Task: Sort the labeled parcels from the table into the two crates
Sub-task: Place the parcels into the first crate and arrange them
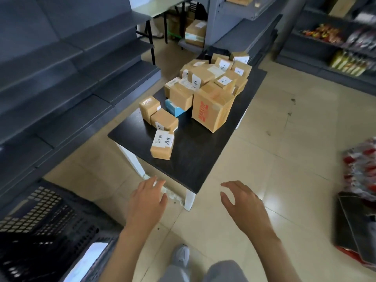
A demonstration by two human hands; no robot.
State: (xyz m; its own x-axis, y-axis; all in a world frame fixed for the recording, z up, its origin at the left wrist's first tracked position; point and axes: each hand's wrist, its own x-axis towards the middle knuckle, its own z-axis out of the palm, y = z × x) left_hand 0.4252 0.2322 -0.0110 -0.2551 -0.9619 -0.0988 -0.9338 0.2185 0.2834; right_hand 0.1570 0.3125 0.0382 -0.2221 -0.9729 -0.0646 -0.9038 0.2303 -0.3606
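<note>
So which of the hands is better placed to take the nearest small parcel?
Probably the left hand: it is open and roughly in line with the nearest parcel. The right hand is open too, but farther right.

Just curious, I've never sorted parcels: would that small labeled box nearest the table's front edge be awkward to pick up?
Probably not. The small labeled box looks like taped cardboard, so likely stiff. It lies flat, apart from its neighbours, so it should neither roll nor tip. It seems small enough for one hand; its weight cannot be judged.
</note>
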